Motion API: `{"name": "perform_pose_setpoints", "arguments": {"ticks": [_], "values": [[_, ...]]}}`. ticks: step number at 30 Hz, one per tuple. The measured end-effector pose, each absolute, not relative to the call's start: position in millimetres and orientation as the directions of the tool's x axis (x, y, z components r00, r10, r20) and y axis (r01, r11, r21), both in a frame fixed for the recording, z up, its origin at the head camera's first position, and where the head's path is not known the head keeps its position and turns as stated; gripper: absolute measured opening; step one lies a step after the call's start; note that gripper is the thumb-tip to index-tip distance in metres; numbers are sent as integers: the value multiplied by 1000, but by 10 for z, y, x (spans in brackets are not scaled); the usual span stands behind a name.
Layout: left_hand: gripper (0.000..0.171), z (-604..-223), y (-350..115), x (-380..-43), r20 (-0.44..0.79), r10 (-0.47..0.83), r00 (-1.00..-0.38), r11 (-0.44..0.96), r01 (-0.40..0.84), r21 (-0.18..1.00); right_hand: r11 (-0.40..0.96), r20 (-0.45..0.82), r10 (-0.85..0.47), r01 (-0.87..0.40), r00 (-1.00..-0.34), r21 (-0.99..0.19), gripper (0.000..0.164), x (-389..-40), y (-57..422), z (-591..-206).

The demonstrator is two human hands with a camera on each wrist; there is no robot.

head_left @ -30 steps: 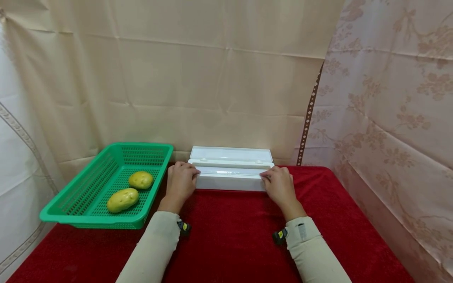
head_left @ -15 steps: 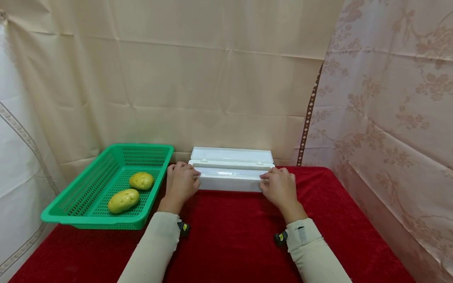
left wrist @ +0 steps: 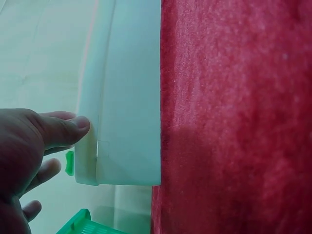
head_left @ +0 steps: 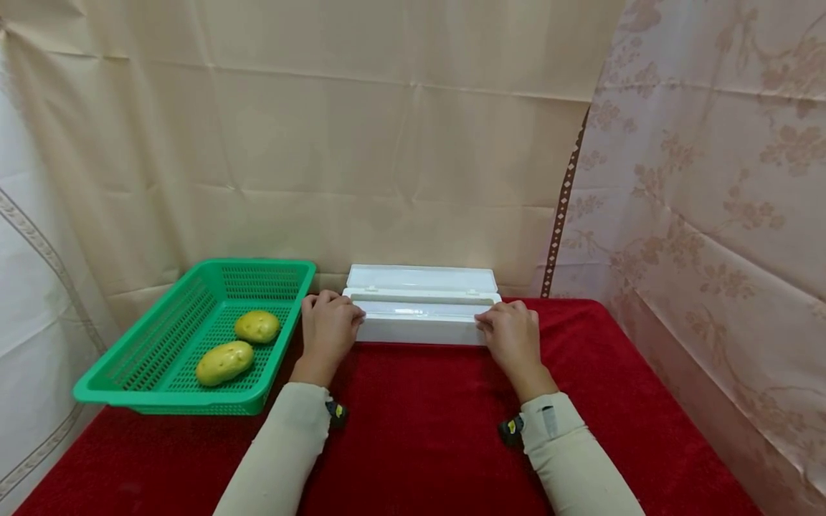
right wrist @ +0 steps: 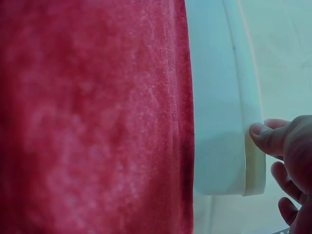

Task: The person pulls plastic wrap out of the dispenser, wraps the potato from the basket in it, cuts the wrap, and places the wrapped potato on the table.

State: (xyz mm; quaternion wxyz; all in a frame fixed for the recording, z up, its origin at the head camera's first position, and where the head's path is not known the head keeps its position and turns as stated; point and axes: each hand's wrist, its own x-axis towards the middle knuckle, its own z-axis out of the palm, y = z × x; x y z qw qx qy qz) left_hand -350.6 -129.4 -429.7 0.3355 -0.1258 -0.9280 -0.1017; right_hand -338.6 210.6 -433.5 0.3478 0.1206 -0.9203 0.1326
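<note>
White, long, rectangular plastic box [head_left: 419, 333], lid [head_left: 421, 277] raised, lies left-to-right at the far edge of red velvet cloth [head_left: 419, 430], between left hand [head_left: 330, 326] and right hand [head_left: 514, 337]; equally near, each pinches one end.

No words, labels, numbers or signs can be read.

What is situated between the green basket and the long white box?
In the head view, the left hand lies between the green basket and the white box, pinching the box's left end.
</note>
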Motion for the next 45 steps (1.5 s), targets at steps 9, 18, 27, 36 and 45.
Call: {"name": "perform_pose_setpoints", "arguments": {"ticks": [9,18,27,36,45], "values": [[5,-4318,-1291,-3493,688,168,-706,942,321,99,934,698,-147,-330,-701,-134,13,-3418,2134,-4362],[5,-4309,-1293,-3520,682,169,-711,936,334,116,926,673,-160,-346,-722,-150,12,-3436,2157,-4325],[4,-4279,-1298,-3523,592,113,-798,934,289,211,866,596,-128,-382,-792,-322,17,-3462,2184,-4328],[8,-4208,-1260,-3575,588,56,-807,927,260,269,820,530,-39,-331,-847,-468,11,-3514,2173,-4266],[10,-4206,-1236,-3625,587,29,-809,931,236,280,839,468,0,-255,-884,-481,12,-3554,2141,-4280]]}}
